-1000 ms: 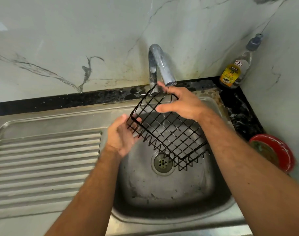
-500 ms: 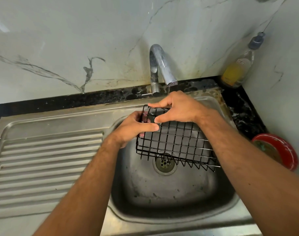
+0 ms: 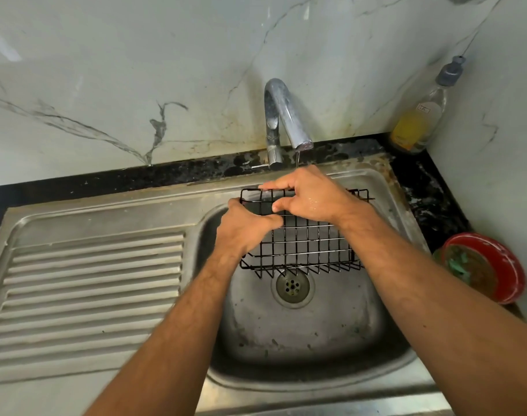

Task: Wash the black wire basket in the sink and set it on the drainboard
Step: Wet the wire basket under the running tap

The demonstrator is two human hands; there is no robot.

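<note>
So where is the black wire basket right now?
In the head view the black wire basket is held over the sink bowl, below the tap, left hand at its left end, right hand on its far rim.

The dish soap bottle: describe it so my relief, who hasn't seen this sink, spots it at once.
Start at the faucet and follow the black counter strip to the right corner where the two marble walls meet. The dish soap bottle stands there upright: clear plastic, yellow liquid, grey cap. The red bowl nearer the camera is low and round.
</note>
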